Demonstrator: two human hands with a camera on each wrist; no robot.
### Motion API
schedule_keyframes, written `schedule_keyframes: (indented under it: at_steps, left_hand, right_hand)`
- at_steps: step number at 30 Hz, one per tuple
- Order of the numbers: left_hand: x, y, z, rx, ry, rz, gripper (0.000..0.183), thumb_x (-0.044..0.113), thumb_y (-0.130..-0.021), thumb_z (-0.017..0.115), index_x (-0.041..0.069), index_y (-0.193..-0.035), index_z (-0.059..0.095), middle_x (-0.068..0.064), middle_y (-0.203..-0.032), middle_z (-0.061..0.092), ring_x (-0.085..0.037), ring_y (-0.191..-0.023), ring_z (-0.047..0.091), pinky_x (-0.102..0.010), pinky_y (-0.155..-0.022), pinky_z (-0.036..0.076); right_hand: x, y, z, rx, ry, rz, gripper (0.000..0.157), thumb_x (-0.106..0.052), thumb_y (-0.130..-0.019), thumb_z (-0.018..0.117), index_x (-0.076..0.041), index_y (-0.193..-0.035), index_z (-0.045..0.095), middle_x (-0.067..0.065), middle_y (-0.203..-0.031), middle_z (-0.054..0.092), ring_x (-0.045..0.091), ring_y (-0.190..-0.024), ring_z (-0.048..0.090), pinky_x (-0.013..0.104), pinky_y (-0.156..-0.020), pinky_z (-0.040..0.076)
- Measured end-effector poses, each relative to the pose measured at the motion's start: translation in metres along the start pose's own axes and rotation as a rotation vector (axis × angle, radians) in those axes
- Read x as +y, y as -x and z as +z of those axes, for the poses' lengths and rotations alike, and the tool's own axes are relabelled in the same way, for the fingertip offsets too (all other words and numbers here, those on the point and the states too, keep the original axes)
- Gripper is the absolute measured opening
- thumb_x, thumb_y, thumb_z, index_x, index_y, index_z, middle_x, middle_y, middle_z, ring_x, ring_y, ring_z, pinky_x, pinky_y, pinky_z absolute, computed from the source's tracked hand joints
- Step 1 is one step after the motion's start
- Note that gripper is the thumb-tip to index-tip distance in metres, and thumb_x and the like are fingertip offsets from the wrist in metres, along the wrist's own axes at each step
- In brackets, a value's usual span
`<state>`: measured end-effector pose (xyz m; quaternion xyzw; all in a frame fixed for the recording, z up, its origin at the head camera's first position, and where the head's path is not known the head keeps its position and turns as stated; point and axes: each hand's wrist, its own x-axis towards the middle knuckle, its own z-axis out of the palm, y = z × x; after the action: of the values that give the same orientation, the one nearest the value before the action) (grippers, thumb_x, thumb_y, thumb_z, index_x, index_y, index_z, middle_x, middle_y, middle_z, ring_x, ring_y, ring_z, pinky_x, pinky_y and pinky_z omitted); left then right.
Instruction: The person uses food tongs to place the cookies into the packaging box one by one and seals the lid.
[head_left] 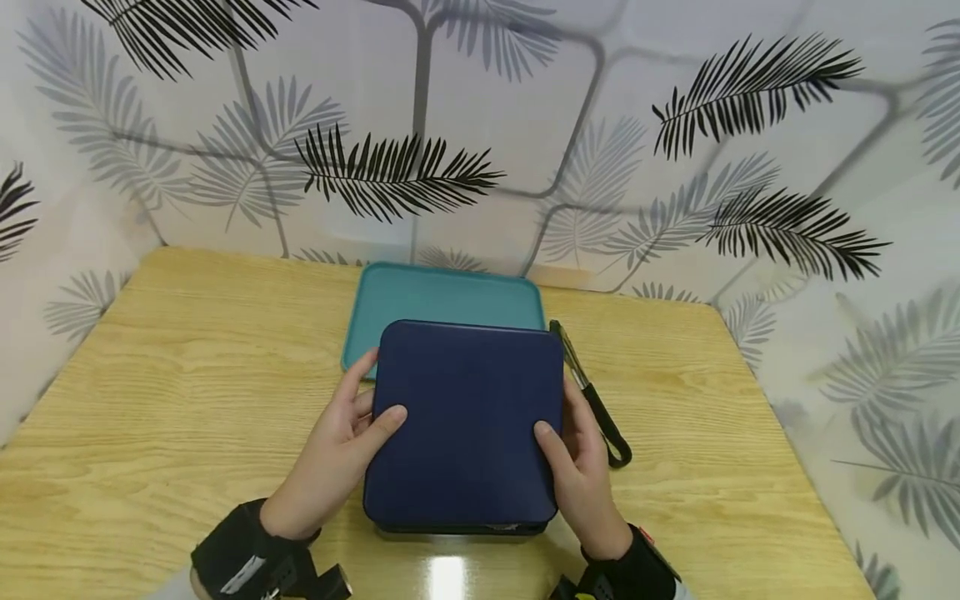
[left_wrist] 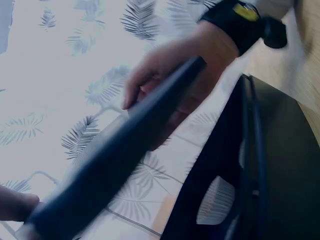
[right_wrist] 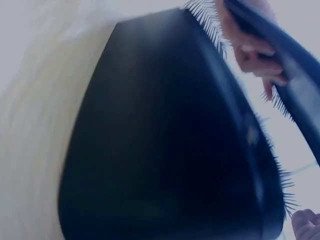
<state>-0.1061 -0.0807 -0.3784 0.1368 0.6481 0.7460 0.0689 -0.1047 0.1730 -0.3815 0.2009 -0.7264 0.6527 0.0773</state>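
A dark blue square lid (head_left: 468,417) is held between both hands, raised off a dark box (right_wrist: 150,130). My left hand (head_left: 333,450) grips its left edge, thumb on top and fingers at the side. The right hand (head_left: 581,467) holds the right edge the same way. In the left wrist view the lid (left_wrist: 115,145) appears edge-on, apart from the box (left_wrist: 285,160). A white ridged piece (left_wrist: 217,202) shows at the box's opening; the rest of the inside is hidden.
Behind the lid lies a teal tray (head_left: 450,287), partly covered by it. To the right, a utensil with a metal shaft and black looped handle (head_left: 606,425) lies on the wooden table (head_left: 195,358). A leaf-patterned curtain (head_left: 480,108) hangs along the back edge.
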Motion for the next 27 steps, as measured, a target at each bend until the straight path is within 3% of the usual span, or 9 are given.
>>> schedule_keyframes:
  at_steps: [3,6,10,17,23,27]
  left_hand:
    - [-0.005,0.0,0.006,0.011,-0.061,0.028,0.072,0.021,-0.091,0.049,0.036,-0.141,0.0,-0.021,-0.131,0.046,-0.024,-0.111,0.052,-0.04,-0.086,0.053]
    - [-0.01,-0.001,0.008,0.027,-0.232,0.039,0.074,0.027,-0.091,0.047,0.036,-0.14,-0.007,-0.015,-0.148,0.021,-0.025,-0.13,0.028,-0.057,-0.102,0.035]
    - [-0.014,-0.003,0.007,0.043,-0.458,-0.033,0.078,0.04,-0.089,0.047,0.036,-0.138,-0.014,-0.005,-0.153,-0.011,-0.03,-0.136,-0.004,-0.071,-0.104,0.013]
    - [-0.03,-0.006,0.007,0.01,-0.587,-0.12,0.086,0.045,-0.088,0.047,0.021,-0.14,-0.017,-0.016,-0.152,-0.007,-0.032,-0.136,-0.002,-0.062,-0.109,0.014]
    - [-0.04,-0.004,0.005,-0.017,-0.64,-0.162,0.087,0.049,-0.088,0.044,0.016,-0.14,-0.018,-0.02,-0.152,-0.007,-0.032,-0.135,0.001,-0.059,-0.11,0.016]
    - [-0.043,-0.004,0.003,-0.026,-0.656,-0.17,0.087,0.05,-0.088,0.043,0.015,-0.14,-0.018,-0.02,-0.152,-0.007,-0.031,-0.135,0.001,-0.058,-0.11,0.016]
  right_hand:
    - [-0.002,0.003,0.004,0.02,-0.071,0.089,0.061,-0.004,-0.093,0.04,-0.022,-0.144,0.011,0.003,-0.154,0.01,0.02,-0.135,0.019,0.016,-0.1,0.038]
    - [0.001,0.005,0.007,0.036,-0.074,0.129,0.064,-0.006,-0.093,0.041,-0.026,-0.144,0.006,-0.002,-0.154,0.003,0.017,-0.136,0.014,0.015,-0.1,0.037]
    - [0.011,0.007,0.008,0.051,-0.021,0.161,0.065,-0.012,-0.093,0.042,-0.028,-0.143,0.004,-0.003,-0.154,-0.001,0.015,-0.136,0.013,0.022,-0.103,0.037]
    - [0.023,0.008,0.008,0.065,0.235,0.262,0.063,-0.021,-0.093,0.044,-0.024,-0.143,0.004,0.005,-0.154,0.003,0.016,-0.137,0.005,0.054,-0.112,0.015]
    - [0.005,0.004,0.015,0.044,0.344,0.325,0.062,-0.011,-0.093,0.042,-0.009,-0.143,0.005,0.014,-0.153,0.004,0.024,-0.137,0.004,0.055,-0.113,0.013]
    - [-0.001,0.003,0.017,0.021,0.375,0.371,0.062,-0.01,-0.093,0.041,-0.006,-0.142,0.002,0.015,-0.153,0.0,0.024,-0.137,0.001,0.054,-0.113,0.012]
